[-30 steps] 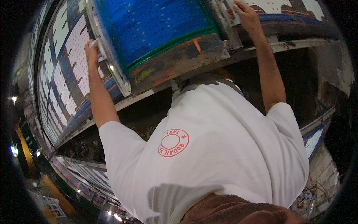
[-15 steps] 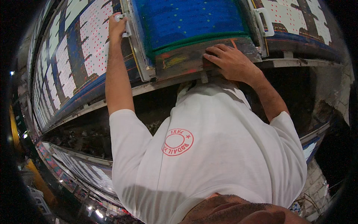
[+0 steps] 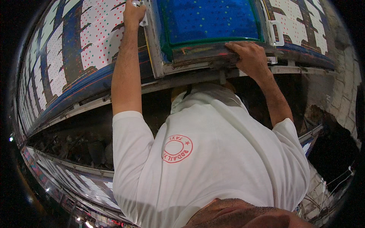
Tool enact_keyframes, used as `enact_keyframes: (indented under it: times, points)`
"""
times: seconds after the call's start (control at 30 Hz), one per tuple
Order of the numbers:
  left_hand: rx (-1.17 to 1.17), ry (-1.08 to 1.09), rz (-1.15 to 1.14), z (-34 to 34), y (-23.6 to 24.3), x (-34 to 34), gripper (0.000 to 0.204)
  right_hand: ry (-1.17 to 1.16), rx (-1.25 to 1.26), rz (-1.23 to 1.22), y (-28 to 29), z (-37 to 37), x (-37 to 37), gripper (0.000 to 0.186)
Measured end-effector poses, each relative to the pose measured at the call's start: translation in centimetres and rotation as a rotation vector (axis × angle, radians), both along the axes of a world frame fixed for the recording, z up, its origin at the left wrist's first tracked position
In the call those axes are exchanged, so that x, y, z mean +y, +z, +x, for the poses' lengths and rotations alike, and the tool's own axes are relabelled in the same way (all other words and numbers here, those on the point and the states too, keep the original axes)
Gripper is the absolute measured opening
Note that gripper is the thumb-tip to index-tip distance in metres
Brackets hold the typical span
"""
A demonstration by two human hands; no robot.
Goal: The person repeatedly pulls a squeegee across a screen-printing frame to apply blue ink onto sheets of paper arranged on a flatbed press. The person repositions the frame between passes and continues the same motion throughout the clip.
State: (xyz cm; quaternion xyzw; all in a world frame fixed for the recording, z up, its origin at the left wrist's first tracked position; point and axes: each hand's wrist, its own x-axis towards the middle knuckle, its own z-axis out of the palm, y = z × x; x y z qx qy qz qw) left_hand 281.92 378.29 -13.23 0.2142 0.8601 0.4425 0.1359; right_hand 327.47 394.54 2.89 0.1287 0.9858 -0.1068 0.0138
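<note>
In front of me lies a screen-printing frame [image 3: 153, 45] with blue mesh [image 3: 213, 19] and a green border. My left hand [image 3: 134, 15] is closed around the white handle [image 3: 143, 22] on the frame's left side. Across the near end of the frame runs a dark, paint-stained board [image 3: 197, 54]. My right hand [image 3: 251, 57] grips this board towards its right end, fingers over its upper edge. The thumb side of that hand is partly hidden.
A second white handle [image 3: 279, 34] is on the frame's right side. White cut pieces with coloured dots [image 3: 99, 32] lie along the table on both sides. A metal rail [image 3: 91, 108] edges the table near my body. Behind me, another long table [image 3: 83, 180] holds white pieces.
The frame and both hands now appear shifted to the right in view. The board looks more edge-on, and my right hand has gone from lying flat on it to bending over its edge.
</note>
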Motion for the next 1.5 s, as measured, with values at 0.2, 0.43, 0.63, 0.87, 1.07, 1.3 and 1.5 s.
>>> enact_keyframes:
  times: [0.2,0.43,0.63,0.87,1.07,1.3,1.5]
  points:
    - [0.133,0.032,-0.154,1.7,2.2,0.5,0.053,0.031,0.000,0.066,-1.7,-1.2,0.3,0.065]
    - [0.118,0.074,-0.172,3.4,3.9,0.2,0.048,-0.022,0.093,0.123,-3.7,-7.1,3.4,0.058]
    - [0.171,0.077,-0.167,3.4,4.2,0.2,0.045,-0.032,0.041,0.197,-5.0,-19.0,12.1,0.050]
    - [0.025,0.087,-0.129,4.3,5.7,0.1,0.038,0.056,0.297,0.324,-6.9,-33.4,23.9,0.019]
    - [-0.016,0.113,-0.103,4.7,6.7,0.5,0.037,0.074,0.295,0.324,-7.1,-41.9,29.8,0.018]
    - [-0.032,0.109,-0.082,4.5,6.1,0.2,0.042,0.021,0.289,0.240,-7.5,-37.9,26.8,0.017]
    - [-0.032,0.133,-0.098,4.3,5.6,0.0,0.043,0.036,0.241,0.263,-5.1,-38.4,27.4,0.018]
